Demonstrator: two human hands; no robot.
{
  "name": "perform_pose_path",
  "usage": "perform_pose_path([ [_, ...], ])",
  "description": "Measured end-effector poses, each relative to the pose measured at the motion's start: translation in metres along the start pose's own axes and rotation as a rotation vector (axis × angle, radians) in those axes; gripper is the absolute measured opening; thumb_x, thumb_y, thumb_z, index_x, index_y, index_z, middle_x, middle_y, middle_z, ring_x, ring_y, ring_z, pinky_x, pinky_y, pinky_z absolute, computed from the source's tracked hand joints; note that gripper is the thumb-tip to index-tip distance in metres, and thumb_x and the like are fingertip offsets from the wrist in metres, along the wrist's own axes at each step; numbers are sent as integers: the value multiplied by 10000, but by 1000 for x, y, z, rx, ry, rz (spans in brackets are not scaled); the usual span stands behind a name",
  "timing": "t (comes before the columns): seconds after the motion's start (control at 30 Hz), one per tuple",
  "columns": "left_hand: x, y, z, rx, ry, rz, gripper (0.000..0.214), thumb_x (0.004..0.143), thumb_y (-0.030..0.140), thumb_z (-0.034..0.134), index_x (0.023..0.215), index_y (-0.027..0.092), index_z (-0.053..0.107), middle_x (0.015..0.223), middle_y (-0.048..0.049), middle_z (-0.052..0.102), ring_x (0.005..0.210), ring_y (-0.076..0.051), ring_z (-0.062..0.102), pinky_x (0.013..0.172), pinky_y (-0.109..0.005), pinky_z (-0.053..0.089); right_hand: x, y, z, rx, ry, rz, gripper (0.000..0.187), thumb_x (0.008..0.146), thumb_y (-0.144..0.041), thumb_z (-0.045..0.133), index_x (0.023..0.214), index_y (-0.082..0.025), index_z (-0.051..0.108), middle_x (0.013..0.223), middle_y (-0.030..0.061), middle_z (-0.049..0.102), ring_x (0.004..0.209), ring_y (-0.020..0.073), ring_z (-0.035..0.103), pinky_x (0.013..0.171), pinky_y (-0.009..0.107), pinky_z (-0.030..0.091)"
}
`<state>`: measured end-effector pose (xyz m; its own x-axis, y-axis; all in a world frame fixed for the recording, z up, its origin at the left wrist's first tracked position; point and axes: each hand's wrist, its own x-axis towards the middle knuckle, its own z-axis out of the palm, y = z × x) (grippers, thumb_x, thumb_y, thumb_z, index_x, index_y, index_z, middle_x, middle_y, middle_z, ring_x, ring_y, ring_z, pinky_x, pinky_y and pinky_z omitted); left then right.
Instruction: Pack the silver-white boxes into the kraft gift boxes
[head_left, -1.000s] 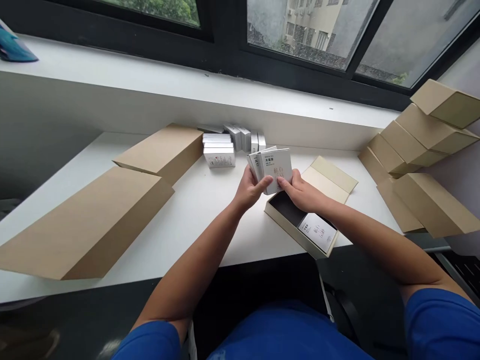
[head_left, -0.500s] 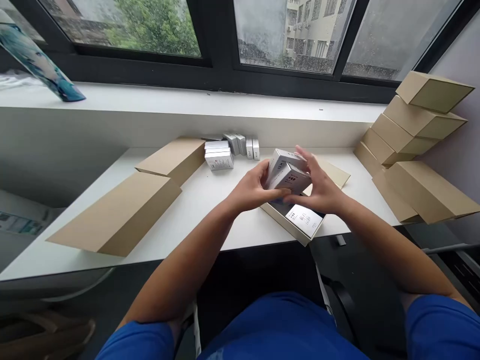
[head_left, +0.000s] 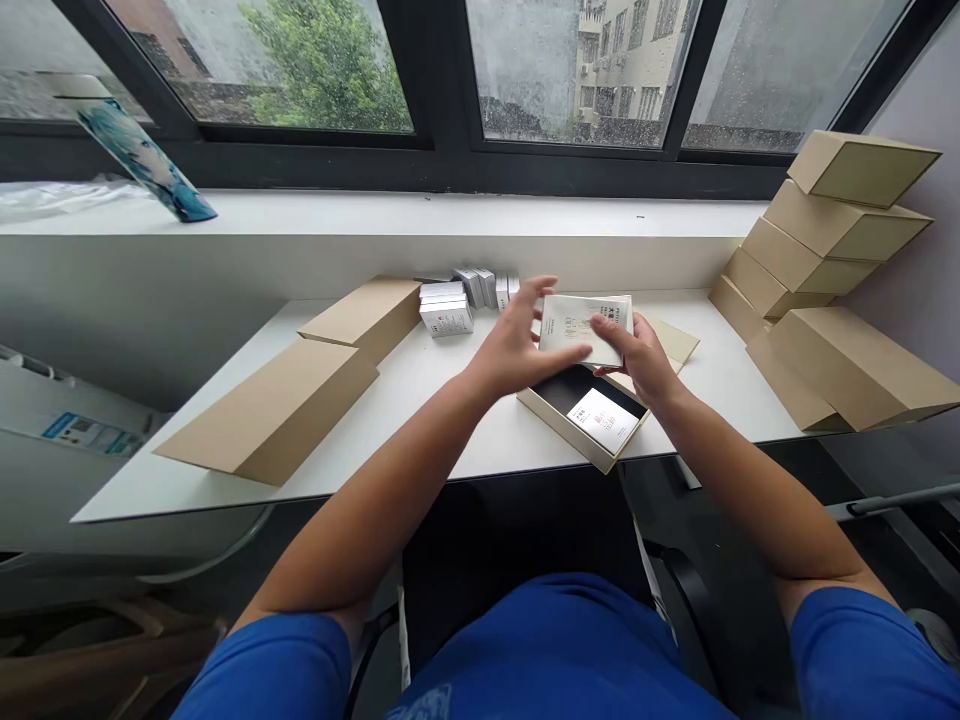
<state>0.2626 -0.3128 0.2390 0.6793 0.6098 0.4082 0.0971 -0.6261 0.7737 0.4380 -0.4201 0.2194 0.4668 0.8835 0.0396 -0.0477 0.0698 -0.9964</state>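
My right hand grips a small white box with printed text, its thumb across the printed face; a second box edge shows behind it. Around the box's left side, my left hand is open, fingers spread, with its thumb along the lower edge; whether it touches is hard to tell. Beneath both hands lies an open tan carton with a dark inside. Another white box lies in its near end. A tan lid shows partly behind my right hand.
Several small white boxes stand at the back of the white desk. Two long tan cartons lie to the left. Tan cartons are stacked at the right wall. A blue patterned object leans on the windowsill.
The small boxes in my hands have turned from tilted to printed face up. My left hand has loosened and spread its fingers, while my right hand now grips them. The view has shifted slightly.
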Motion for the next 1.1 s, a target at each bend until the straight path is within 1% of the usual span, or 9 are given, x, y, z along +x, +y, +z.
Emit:
perform_pose_path([
  [0.1,-11,7,9,405,-99,274,897,794,463,889,1561,253,473,1687,-183,457,1591,-467,357,1313,-659,267,-7,9,6,94,34,41,726,688,-670,906,1161,-246,554,1168,94,708,959,262,727,591,340,594],
  [0.17,-13,11,14,572,-165,297,843,860,375,811,1598,225,430,1713,-206,422,1624,-477,290,1313,-680,204,-13,14,10,135,1,52,726,667,-653,921,1144,-248,553,1138,73,700,953,248,715,638,349,609],
  [0.27,-7,14,16,741,-222,271,775,838,253,732,1551,173,441,1607,-244,511,1511,-473,433,1268,-694,225,-20,20,14,166,-6,63,746,613,-608,956,1129,-238,566,1051,34,701,929,216,698,733,346,605],
  [0.37,0,15,12,845,-338,253,603,762,328,767,1299,154,554,1296,-209,664,1221,-429,615,1155,-620,378,-25,26,14,159,-38,96,713,629,-634,939,1088,-204,601,968,25,701,896,193,685,776,326,578],
  [0.47,6,12,7,843,-452,246,590,703,479,815,1134,178,545,1125,-162,677,1059,-389,646,982,-505,474,-25,34,13,116,-123,121,706,698,-739,881,1050,-185,619,938,38,697,877,197,685,760,323,575],
  [0.57,11,5,7,785,-447,252,620,717,558,813,1127,191,529,1121,-148,675,1067,-376,648,953,-469,473,-22,45,10,44,-97,83,768,708,-847,834,1054,-202,599,942,30,675,857,195,683,717,322,584],
  [0.73,15,-11,19,703,-417,256,667,733,554,807,1214,190,521,1234,-174,671,1155,-386,639,984,-479,468,-16,62,6,-77,-45,41,828,723,-950,735,1101,-240,540,1009,34,681,857,196,704,701,335,619],
  [0.93,16,-20,24,634,-408,268,696,735,620,808,1205,198,516,1214,-174,672,1122,-385,638,940,-485,474,-16,70,4,-87,-97,20,857,759,-1060,518,1084,-269,464,1031,53,627,872,217,692,689,376,642],
  [1.1,15,-26,21,575,-403,262,660,714,533,839,1187,213,508,1180,-146,660,1057,-342,631,847,-427,489,-16,70,3,-76,-160,0,786,822,-992,550,1113,-270,442,1208,79,587,1022,221,675,745,374,675],
])
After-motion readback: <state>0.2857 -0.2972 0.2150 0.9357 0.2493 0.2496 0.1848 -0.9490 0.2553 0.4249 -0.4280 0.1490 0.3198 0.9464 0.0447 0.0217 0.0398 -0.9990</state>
